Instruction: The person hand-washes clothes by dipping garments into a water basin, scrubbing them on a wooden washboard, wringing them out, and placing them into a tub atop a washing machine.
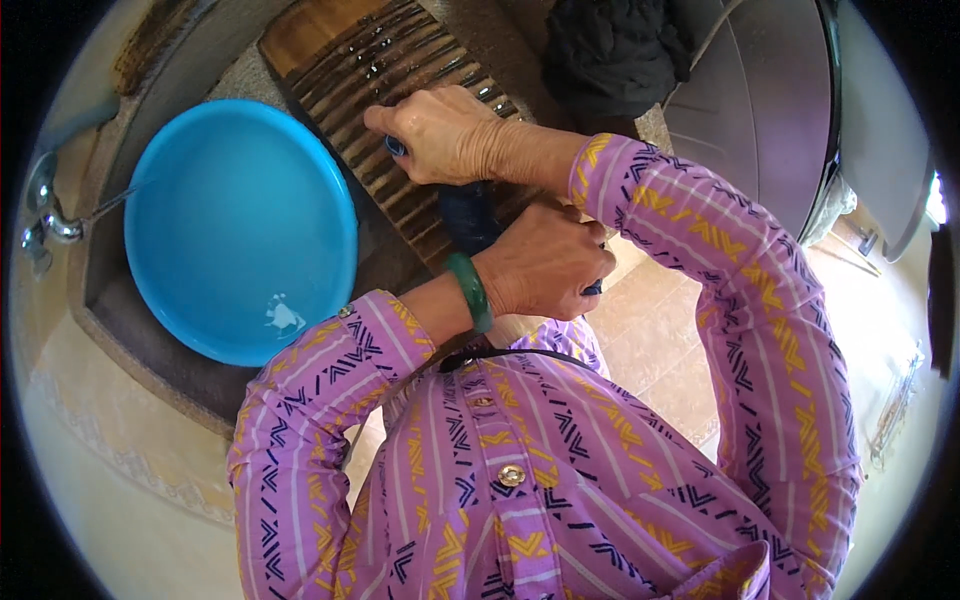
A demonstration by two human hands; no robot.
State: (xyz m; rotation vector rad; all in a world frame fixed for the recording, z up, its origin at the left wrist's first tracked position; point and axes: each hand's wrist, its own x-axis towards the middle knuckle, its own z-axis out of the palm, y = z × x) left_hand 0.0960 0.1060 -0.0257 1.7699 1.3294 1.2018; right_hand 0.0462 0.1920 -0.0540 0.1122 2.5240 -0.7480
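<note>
A dark navy wet cloth (469,217) is stretched across a ribbed wooden washboard (330,34). My right hand (442,135) is closed on the cloth over the middle of the ribs, and a bit of blue fabric pokes out beside its thumb. Nearer my body, at the board's lower edge, my left hand (551,262) grips the cloth in a fist, with dark fabric showing below its fingers. A green bangle (471,292) circles the left wrist. Wet spots and white flecks of foam glisten on the board's upper ribs. My fingers hide part of the cloth.
A blue basin (240,225) of cloudy water stands left of the board in a stone sink (150,382). A metal tap (56,221) juts over the sink's left wall. Bunched dark cloth (611,56) lies at the upper right, beside a large purple-grey rounded object (757,112).
</note>
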